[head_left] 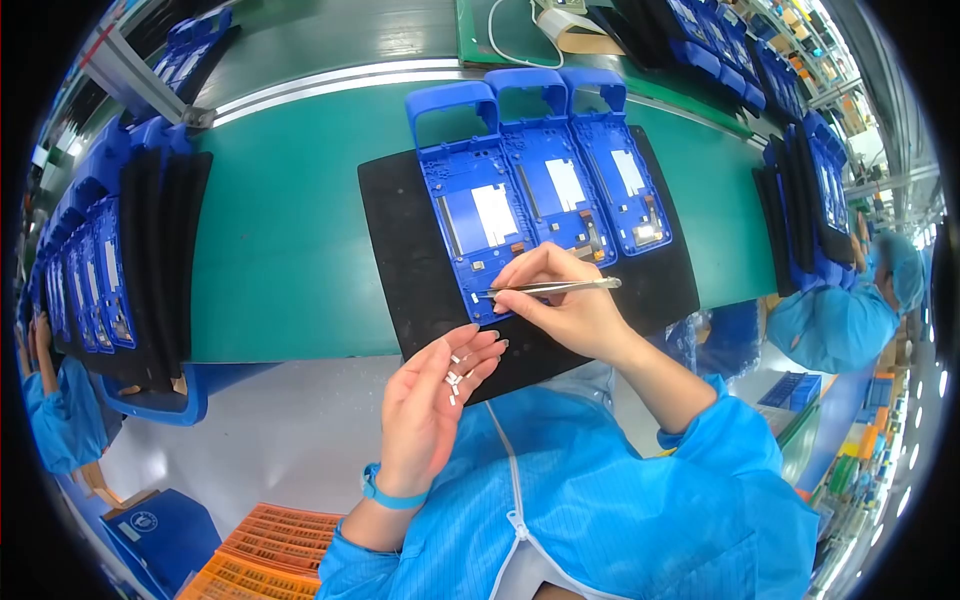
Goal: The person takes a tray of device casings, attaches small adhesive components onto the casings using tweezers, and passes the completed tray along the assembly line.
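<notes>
My right hand [572, 305] grips a pair of metal tweezers [565, 287] between thumb and fingers. The tweezers' tips point left over the lower end of the leftmost blue plastic housing [465, 215], close to a small white piece on it. Palm up and cupped, my left hand [425, 400] carries several small white pieces [453, 380] just below that housing. A blue band circles its wrist. Two more blue housings, the middle one [545, 180] and the right one [617, 165], lie alongside. All three rest on a black mat [400, 230].
The mat lies on a green work surface [280, 220]. Stacked blue housings on black mats stand at left [100, 260] and right [825, 190]. Orange trays [265, 550] sit at lower left. People in blue smocks work at the far left [65, 415] and right [840, 320].
</notes>
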### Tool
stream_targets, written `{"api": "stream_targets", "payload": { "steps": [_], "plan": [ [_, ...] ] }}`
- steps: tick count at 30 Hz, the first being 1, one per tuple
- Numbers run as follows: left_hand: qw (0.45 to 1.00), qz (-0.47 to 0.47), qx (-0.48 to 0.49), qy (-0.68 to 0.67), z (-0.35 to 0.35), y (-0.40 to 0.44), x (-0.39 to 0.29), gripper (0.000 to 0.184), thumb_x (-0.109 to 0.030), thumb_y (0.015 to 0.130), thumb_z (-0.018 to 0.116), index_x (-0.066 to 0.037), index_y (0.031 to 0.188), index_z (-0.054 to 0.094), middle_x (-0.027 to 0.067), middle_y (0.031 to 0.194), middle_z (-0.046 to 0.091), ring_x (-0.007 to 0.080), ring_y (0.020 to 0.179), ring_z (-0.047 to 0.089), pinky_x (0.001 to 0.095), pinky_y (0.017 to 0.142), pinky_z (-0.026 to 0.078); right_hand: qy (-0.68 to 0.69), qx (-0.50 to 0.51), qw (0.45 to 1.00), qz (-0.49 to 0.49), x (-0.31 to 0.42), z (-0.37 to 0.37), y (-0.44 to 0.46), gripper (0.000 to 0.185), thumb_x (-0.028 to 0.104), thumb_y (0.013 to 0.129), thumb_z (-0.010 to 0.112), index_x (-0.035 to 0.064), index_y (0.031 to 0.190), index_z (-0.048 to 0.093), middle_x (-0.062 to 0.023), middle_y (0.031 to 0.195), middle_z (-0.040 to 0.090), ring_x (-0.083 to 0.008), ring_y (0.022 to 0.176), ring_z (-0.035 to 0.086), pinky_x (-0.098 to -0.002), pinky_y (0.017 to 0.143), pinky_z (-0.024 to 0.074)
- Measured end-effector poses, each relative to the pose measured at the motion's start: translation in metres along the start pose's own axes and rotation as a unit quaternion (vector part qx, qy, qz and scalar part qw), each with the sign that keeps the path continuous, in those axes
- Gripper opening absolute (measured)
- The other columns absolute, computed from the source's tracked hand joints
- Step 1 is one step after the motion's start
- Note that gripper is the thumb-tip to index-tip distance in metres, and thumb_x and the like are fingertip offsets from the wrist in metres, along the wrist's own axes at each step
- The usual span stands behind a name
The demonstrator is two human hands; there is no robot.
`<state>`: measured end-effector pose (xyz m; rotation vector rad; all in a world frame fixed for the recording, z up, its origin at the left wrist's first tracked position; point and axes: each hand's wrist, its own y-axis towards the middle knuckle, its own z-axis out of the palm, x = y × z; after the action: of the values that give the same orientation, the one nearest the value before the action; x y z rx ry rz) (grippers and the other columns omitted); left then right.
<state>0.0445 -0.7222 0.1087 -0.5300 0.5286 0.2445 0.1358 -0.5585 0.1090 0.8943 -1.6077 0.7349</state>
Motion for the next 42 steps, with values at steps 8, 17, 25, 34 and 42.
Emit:
{"api": "stream_targets", "payload": {
  "steps": [8, 17, 25, 34, 42],
  "plan": [
    [1.0, -0.005, 0.002, 0.017, 0.001, 0.002, 0.001, 0.034, -0.017, 0.094, 0.036, 0.008, 0.116, 0.046, 0.0217, 0.112, 0.053, 0.0301, 0.107, 0.052, 0.0363, 0.093, 0.042, 0.025, 0.051, 0.998, 0.02, -0.002, -0.006, 0.001, 0.01, -0.002, 0.08, 0.058, -0.0008, 0.082, 0.049, -0.0111, 0.089, 0.058, -0.0137, 0.079, 0.061, -0.0241, 0.069, 0.0506],
    [0.999, -0.004, -0.02, 0.029, -0.002, 0.002, 0.001, 0.034, -0.016, 0.093, 0.039, 0.009, 0.114, 0.046, 0.0229, 0.109, 0.055, 0.0311, 0.103, 0.054, 0.0363, 0.088, 0.045, 0.016, 0.039, 0.999, 0.014, -0.006, -0.003, 0.004, 0.011, -0.003, 0.08, 0.058, -0.0006, 0.081, 0.048, -0.012, 0.089, 0.058, -0.0143, 0.078, 0.061, -0.0247, 0.068, 0.051],
    [0.998, 0.023, -0.045, 0.04, 0.007, 0.003, 0.004, 0.03, -0.011, 0.092, 0.043, 0.007, 0.115, 0.047, 0.0201, 0.109, 0.055, 0.0277, 0.102, 0.055, 0.0337, 0.088, 0.045, 0.11, 0.099, 0.989, -0.002, -0.004, -0.01, -0.006, 0.014, -0.004, 0.075, 0.063, 0.0003, 0.077, 0.05, -0.0131, 0.086, 0.06, -0.0158, 0.077, 0.061, -0.0265, 0.069, 0.0503],
    [0.994, -0.018, 0.003, 0.109, 0.003, 0.014, 0.011, 0.024, -0.006, 0.087, 0.05, 0.006, 0.108, 0.055, 0.0156, 0.093, 0.062, 0.02, 0.085, 0.062, 0.0268, 0.075, 0.051, 0.088, -0.016, 0.996, -0.013, -0.012, -0.047, -0.011, 0.011, -0.006, 0.08, 0.056, -0.0009, 0.08, 0.046, -0.0143, 0.087, 0.055, -0.0157, 0.073, 0.06, -0.0259, 0.066, 0.0501],
    [0.995, -0.039, 0.018, 0.085, 0.018, 0.027, 0.023, 0.025, -0.009, 0.089, 0.049, 0.006, 0.108, 0.054, 0.0124, 0.089, 0.061, 0.0184, 0.08, 0.062, 0.0262, 0.072, 0.05, 0.036, 0.015, 0.999, 0.007, -0.018, -0.051, -0.009, 0.011, -0.004, 0.08, 0.057, -0.0005, 0.078, 0.047, -0.0119, 0.085, 0.056, -0.0135, 0.072, 0.059, -0.0233, 0.064, 0.0494]
  ]
}}
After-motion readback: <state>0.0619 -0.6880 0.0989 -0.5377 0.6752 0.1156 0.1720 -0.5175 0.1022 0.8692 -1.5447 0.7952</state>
